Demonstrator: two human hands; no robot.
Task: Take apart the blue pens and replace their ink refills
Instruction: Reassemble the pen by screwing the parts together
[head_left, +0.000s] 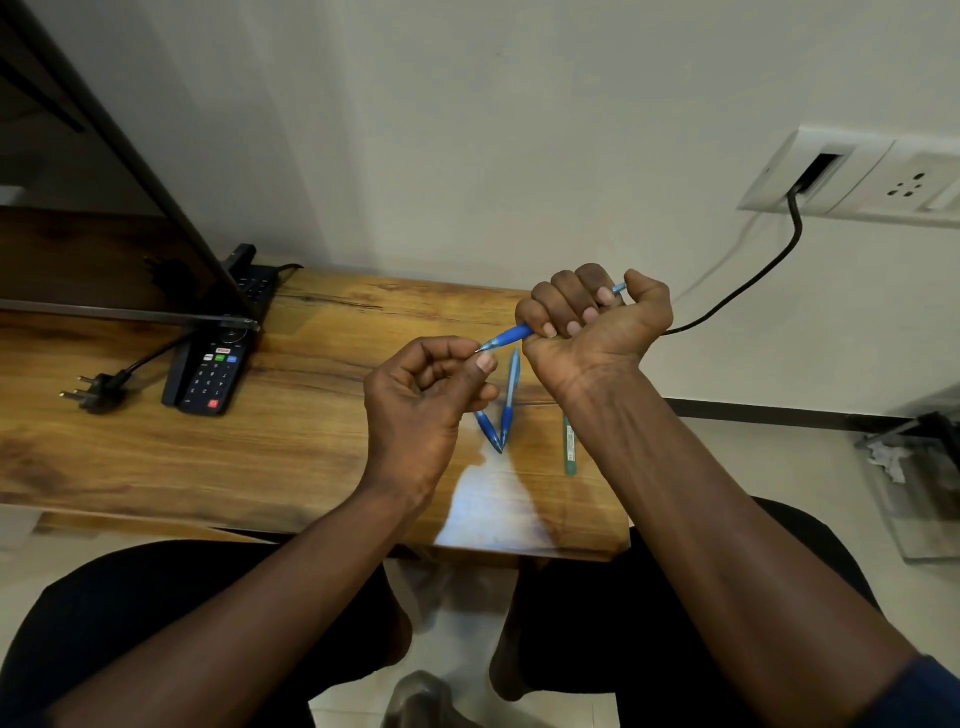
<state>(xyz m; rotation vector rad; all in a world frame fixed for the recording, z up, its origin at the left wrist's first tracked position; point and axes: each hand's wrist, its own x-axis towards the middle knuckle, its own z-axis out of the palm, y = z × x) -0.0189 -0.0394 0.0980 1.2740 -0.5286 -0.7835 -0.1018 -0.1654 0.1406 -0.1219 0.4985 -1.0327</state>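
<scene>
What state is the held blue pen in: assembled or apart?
Apparently assembled: the blue pen has its tip seated on the barrel; left hand pinches the tip, right hand grips the barrel.

Wooden table (322, 441) spans mid-frame. At left lie a black remote control (215, 371) and, near it, a loose plug (101, 392). Right of centre lie two blue pens (510, 395), tips meeting in a V, with a green strip (570, 447) nearby.
</scene>
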